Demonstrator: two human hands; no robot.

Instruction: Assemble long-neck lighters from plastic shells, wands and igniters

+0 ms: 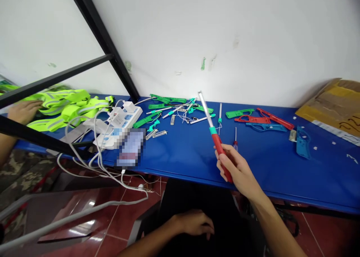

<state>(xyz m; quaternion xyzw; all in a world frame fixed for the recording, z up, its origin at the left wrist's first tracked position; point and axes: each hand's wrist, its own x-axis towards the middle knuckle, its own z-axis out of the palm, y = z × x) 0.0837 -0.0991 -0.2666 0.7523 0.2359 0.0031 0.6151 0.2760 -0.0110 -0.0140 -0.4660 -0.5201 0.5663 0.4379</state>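
Note:
My right hand is closed around the red handle of a long-nosed lighter. Its metal tube points up and away from me, with a teal piece where tube and handle meet. My left hand rests on my lap, loosely curled with the thumb and fingers a little apart and nothing visible in it. Just beyond the right hand lies a small screwdriver. Green lighter shells, metal tubes with teal triggers and clear fuel tanks lie scattered along the back of the blue table.
Red shells and blue shells lie to the right, before a cardboard box. A white power strip, cables and a phone are left. Beyond the black frame, another person's hand touches yellow reflective straps.

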